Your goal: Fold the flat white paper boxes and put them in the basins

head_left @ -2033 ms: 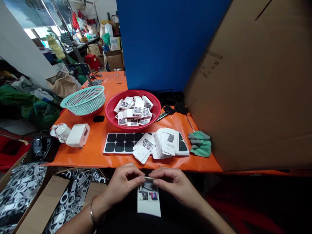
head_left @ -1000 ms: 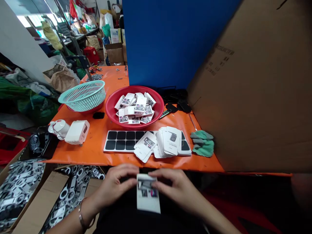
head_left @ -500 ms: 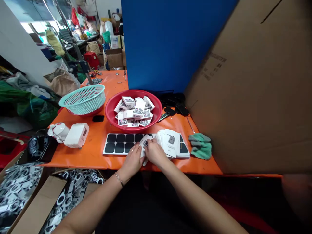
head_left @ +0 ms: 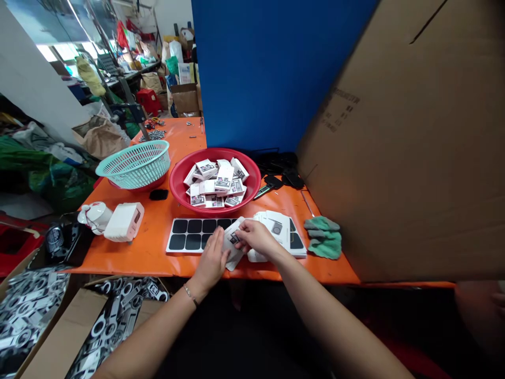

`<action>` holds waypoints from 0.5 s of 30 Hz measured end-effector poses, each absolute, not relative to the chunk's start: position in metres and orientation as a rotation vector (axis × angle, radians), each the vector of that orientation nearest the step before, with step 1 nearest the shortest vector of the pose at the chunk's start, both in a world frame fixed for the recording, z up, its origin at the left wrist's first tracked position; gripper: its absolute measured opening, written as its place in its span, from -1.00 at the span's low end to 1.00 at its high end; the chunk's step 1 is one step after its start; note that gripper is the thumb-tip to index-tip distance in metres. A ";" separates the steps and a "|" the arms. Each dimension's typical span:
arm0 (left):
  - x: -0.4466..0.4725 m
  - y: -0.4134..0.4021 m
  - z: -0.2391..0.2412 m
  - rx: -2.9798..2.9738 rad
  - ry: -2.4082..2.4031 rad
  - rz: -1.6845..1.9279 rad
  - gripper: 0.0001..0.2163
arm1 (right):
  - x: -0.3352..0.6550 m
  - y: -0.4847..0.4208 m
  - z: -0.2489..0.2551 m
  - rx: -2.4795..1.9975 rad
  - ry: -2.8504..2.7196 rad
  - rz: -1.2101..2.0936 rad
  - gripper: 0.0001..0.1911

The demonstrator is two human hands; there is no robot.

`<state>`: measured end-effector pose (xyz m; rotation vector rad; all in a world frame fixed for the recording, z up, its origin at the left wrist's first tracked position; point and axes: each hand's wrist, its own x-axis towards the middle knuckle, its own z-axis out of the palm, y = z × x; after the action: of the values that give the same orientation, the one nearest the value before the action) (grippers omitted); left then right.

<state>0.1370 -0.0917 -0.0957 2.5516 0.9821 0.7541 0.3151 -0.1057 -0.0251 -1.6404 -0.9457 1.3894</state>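
Observation:
My left hand (head_left: 213,258) grips the left side of a few white printed cards (head_left: 232,243), its fingers along their edge and thumb on the near side. The cards are tilted just above the table's front edge and carry a small dark picture. From the right, my right hand (head_left: 257,237) is closed in a pinch at the upper card, partly covering it. Under and behind my right wrist lies a fanned stack of white printed cards (head_left: 278,223). Beneath everything is a white sheet with black rounded-square pads (head_left: 193,241).
A red basin (head_left: 254,184) of small white boxes (head_left: 224,178) stands behind the sheet. Left are a mint basket (head_left: 134,167), a white device (head_left: 123,222) and a black phone-like object (head_left: 158,195). A green glove (head_left: 325,239) lies right, beside a tall cardboard panel (head_left: 410,158).
The held cards have tilted up and spread apart. My right hand has shifted slightly right and up, uncovering more of the top card; my left hand has moved slightly left.

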 end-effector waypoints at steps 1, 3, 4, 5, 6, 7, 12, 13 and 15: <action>0.138 -0.088 -0.088 2.589 1.000 0.829 -0.48 | 0.316 -0.110 -0.020 -1.567 -0.904 1.407 -0.79; 0.140 -0.080 -0.069 2.667 0.989 0.948 -0.53 | 0.319 -0.118 -0.008 -1.430 -0.839 1.445 -0.78; 0.141 -0.077 -0.059 2.698 0.950 0.978 -0.55 | 0.322 -0.122 -0.003 -1.373 -0.814 1.468 -0.75; 0.143 -0.075 -0.050 2.725 0.895 0.988 -0.56 | 0.324 -0.127 0.002 -1.328 -0.793 1.494 -0.71; 0.145 -0.074 -0.042 2.749 0.837 0.978 -0.56 | 0.326 -0.132 0.006 -1.294 -0.774 1.520 -0.67; 0.146 -0.075 -0.035 2.769 0.787 0.954 -0.57 | 0.329 -0.137 0.010 -1.268 -0.758 1.542 -0.64; 0.147 -0.093 -0.015 2.693 0.594 0.740 -0.64 | 0.333 -0.159 0.019 -1.201 -0.774 1.604 -0.62; 0.146 -0.097 -0.012 2.615 0.590 0.675 -0.67 | 0.332 -0.162 0.020 -1.209 -0.803 1.615 -0.62; 0.144 -0.105 -0.007 2.387 0.686 0.599 -0.70 | 0.328 -0.168 0.019 -1.285 -0.848 1.496 -0.61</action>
<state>0.1435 -0.1055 -0.0069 2.3871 0.6863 0.5992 0.3278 -0.1675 0.0195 -1.2854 -0.8478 1.4956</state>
